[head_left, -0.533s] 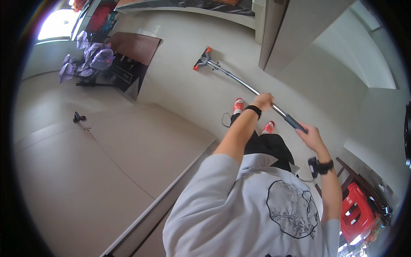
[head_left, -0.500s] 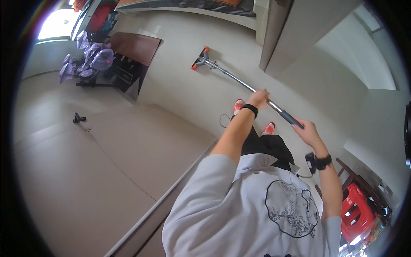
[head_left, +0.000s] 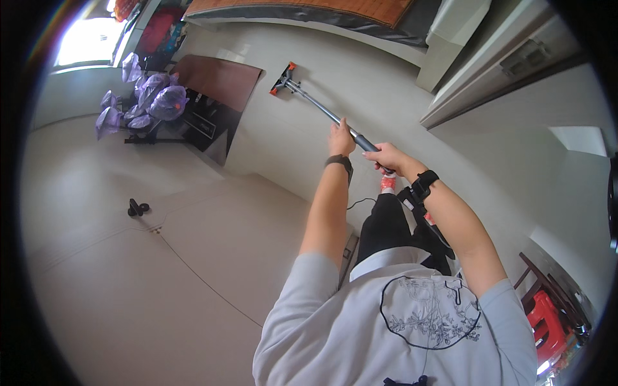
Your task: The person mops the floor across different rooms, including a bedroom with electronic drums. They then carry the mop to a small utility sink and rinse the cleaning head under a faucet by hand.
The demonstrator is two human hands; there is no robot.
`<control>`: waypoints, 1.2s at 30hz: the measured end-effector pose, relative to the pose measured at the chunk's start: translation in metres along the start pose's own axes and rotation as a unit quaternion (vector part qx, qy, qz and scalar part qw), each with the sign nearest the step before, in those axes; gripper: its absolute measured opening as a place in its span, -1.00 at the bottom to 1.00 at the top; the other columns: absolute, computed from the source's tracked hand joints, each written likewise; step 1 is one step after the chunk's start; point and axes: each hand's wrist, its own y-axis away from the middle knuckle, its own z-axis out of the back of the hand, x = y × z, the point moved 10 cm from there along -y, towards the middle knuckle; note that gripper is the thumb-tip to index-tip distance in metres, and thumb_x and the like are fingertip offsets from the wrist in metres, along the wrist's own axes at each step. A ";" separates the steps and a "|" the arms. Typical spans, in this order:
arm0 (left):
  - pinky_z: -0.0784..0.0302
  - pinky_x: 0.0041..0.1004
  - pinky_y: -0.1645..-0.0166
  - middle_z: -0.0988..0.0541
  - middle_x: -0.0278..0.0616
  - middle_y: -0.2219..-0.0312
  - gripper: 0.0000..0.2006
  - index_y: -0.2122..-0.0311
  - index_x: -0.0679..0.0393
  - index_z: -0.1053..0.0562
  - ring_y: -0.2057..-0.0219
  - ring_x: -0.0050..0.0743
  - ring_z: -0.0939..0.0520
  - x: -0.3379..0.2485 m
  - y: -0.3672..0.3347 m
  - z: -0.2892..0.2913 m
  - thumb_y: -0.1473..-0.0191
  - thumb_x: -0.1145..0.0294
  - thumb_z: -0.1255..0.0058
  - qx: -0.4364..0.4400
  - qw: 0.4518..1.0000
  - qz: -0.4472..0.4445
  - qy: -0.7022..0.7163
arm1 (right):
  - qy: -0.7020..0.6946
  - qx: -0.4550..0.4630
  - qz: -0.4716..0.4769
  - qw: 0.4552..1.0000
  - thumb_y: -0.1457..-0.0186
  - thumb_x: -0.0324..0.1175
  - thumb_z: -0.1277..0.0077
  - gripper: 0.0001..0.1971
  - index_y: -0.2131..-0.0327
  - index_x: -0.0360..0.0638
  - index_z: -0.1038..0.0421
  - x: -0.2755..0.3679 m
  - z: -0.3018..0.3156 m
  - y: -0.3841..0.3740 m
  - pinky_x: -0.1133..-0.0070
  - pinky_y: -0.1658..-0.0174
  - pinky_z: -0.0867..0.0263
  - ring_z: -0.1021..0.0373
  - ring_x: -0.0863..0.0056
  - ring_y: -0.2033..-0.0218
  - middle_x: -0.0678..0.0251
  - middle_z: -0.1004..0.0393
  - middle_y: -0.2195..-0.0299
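A floor mop [head_left: 318, 106] slants away from me, its flat grey head with orange ends resting on the pale floor. My left hand [head_left: 342, 139] is closed around the metal pole just above the dark grip. Behind it, nearer to my body, my right hand [head_left: 390, 158] holds the end of the grip. A black strap with a small device [head_left: 417, 191] is on my right wrist, and a dark band [head_left: 340, 163] is on my left. My red-and-white shoe [head_left: 387, 183] shows under the right hand.
A large beige panel [head_left: 129, 302] with a black handle [head_left: 138, 207] fills the left. Purple plastic bags [head_left: 158, 100] sit beside a brown board [head_left: 219, 80]. A low bed [head_left: 335, 16] stands ahead, a door edge [head_left: 489, 74] to the right, and a red stool [head_left: 547, 328] lower right.
Both hands and the mop have swung forward and left, with the mop head sliding farther away. My arms are stretched out more. The view has shifted, showing more of the bed and door.
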 end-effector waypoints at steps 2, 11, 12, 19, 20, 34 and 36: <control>-0.28 -0.15 0.09 -0.28 0.16 0.15 -0.44 0.03 0.08 -0.19 0.09 0.11 -0.31 -0.007 -0.007 -0.001 0.17 0.21 -0.09 0.082 0.996 0.005 0.036 | -0.106 0.091 -0.069 0.988 0.13 -0.33 -0.04 -0.80 0.46 -0.18 -0.26 -0.008 -0.017 -0.009 0.75 0.79 -0.02 -0.11 0.76 0.83 0.46 -0.23 0.74; -0.03 -0.18 -0.11 -0.37 0.26 0.36 -0.44 0.09 0.19 -0.16 -0.06 0.28 -0.06 -0.058 -0.038 -0.039 0.20 0.31 -0.15 0.079 0.970 -0.028 0.228 | -0.013 -0.005 -0.008 1.000 0.16 -0.41 0.01 -0.89 0.50 -0.23 -0.34 0.003 0.068 -0.002 0.74 0.80 0.05 -0.07 0.76 0.84 0.48 -0.21 0.75; -0.02 -0.18 -0.12 -0.37 0.26 0.34 -0.46 0.11 0.19 -0.16 -0.04 0.26 -0.12 -0.069 -0.037 -0.046 0.20 0.31 -0.15 0.108 0.967 -0.039 0.229 | -0.014 -0.024 -0.001 1.000 0.16 -0.41 0.01 -0.89 0.51 -0.23 -0.34 0.002 0.076 0.003 0.75 0.79 0.04 -0.07 0.77 0.83 0.49 -0.21 0.75; -0.24 -0.16 0.01 -0.04 0.53 0.06 -0.44 0.14 0.09 -0.20 0.17 0.12 -0.43 -0.109 -0.020 -0.074 0.27 0.20 -0.19 0.155 0.965 -0.071 0.201 | -0.054 -0.108 -0.012 0.993 0.15 -0.34 0.00 -0.82 0.45 -0.24 -0.37 -0.038 0.093 0.037 0.69 0.75 -0.05 -0.15 0.70 0.79 0.47 -0.24 0.75; -0.30 -0.17 0.06 -0.01 0.54 0.04 -0.39 0.14 0.05 -0.22 0.12 0.18 -0.37 -0.118 -0.012 -0.070 0.33 0.12 -0.22 0.149 0.965 -0.076 0.203 | -0.051 -0.112 -0.012 0.992 0.15 -0.34 0.00 -0.82 0.45 -0.24 -0.37 -0.045 0.094 0.043 0.69 0.75 -0.05 -0.15 0.70 0.79 0.47 -0.24 0.75; 0.07 0.11 -0.09 -0.19 0.00 0.03 -0.47 0.05 0.07 -0.22 -0.09 0.05 -0.09 -0.313 0.251 -0.121 0.21 0.24 -0.01 0.190 0.874 -0.444 -0.058 | -0.084 -0.113 -0.120 0.983 0.06 -0.40 0.06 -0.73 0.21 -0.19 -0.30 -0.185 0.160 0.315 0.77 0.79 0.03 -0.05 0.79 0.82 0.55 -0.15 0.76; 0.02 0.08 -0.08 -0.28 -0.06 0.12 -0.50 0.09 0.06 -0.24 -0.04 -0.06 -0.20 -0.332 0.295 -0.122 0.22 0.25 -0.01 0.210 0.842 -0.494 -0.056 | -0.074 -0.117 -0.127 0.982 0.06 -0.42 0.06 -0.67 0.14 -0.20 -0.28 -0.193 0.163 0.362 0.76 0.79 0.02 -0.06 0.79 0.82 0.55 -0.15 0.75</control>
